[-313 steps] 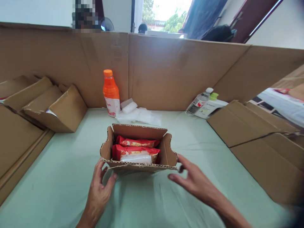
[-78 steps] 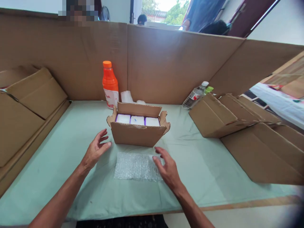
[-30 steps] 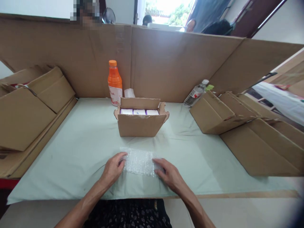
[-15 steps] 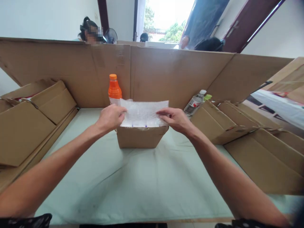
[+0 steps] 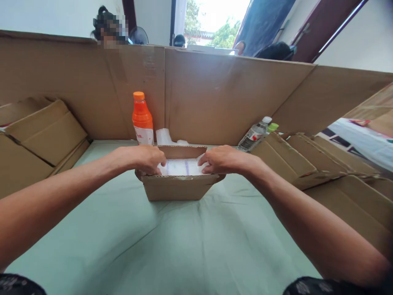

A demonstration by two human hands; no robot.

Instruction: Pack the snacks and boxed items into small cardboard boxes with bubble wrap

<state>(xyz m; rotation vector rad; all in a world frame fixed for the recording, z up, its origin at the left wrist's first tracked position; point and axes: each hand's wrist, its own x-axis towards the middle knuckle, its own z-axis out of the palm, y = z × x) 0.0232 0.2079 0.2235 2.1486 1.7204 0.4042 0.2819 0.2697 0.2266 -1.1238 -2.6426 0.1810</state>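
Observation:
A small cardboard box (image 5: 175,189) with its top open stands on the cloth in front of me. Inside lies a white, soft-looking sheet (image 5: 176,167) with purple stripes, now below the box's rim. My left hand (image 5: 149,159) reaches over the box's left end, its curled fingers closed on the sheet's left edge. At the opposite end, my right hand (image 5: 217,159) pinches the sheet's right edge between thumb and fingers. The lower part of the sheet is hidden by the box's front wall.
An orange bottle (image 5: 143,119) and a white object (image 5: 164,136) stand behind the box, by a cardboard partition (image 5: 221,94). Cardboard boxes flank both sides, left (image 5: 52,135) and right (image 5: 288,157). A clear bottle (image 5: 254,134) leans at right. Pale green cloth (image 5: 184,246) covers the table.
Both hands have lowered the white sheet from above the rim down into the box. The box's back wall now shows. The view has shifted slightly.

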